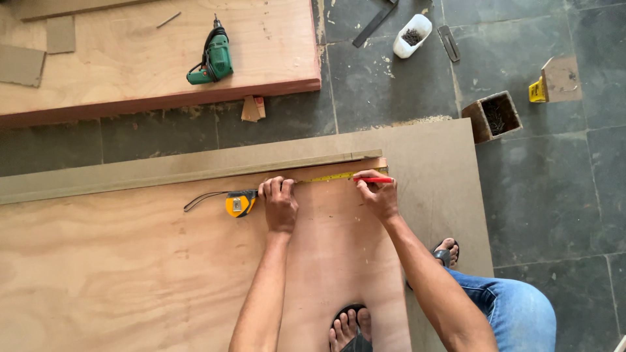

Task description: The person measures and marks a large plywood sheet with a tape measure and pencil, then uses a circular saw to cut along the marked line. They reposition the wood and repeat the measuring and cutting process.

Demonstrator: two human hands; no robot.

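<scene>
Along the upper edge of the plywood sheet [130,274] lying on the floor, I see the measuring and marking step in hand: the left hand [280,205] presses down, fingers curled, on the yellow tape blade [326,176] just beside the yellow tape measure case [240,203], pinning the blade flat against the wood, while the right hand [378,194] is closed in a writing grip on a red pencil [374,180] whose tip meets the blade near the sheet's upper right corner. The blade runs rightward from the case, parallel to and just below a long grey-brown strip [182,168] that lies along the sheet's edge; a dark cord loops out of the case to the left. Both bare feet in sandals rest on or near the boards, one at the bottom of the view and one beside the denim-clad knee. I judge that the mark is being placed or is about to be, since I cannot tell whether any line shows on the wood under the pencil tip. What the next move calls for, in my judgement, is a steady left hand so the blade does not creep, and a short, firm stroke exactly at the chosen graduation. Well apart, on a second board [130,58] at the top, lies a green drill [212,60], and a white tub of screws [412,36] and a small open box [493,116] sit on the dark tiled floor [561,189].
</scene>
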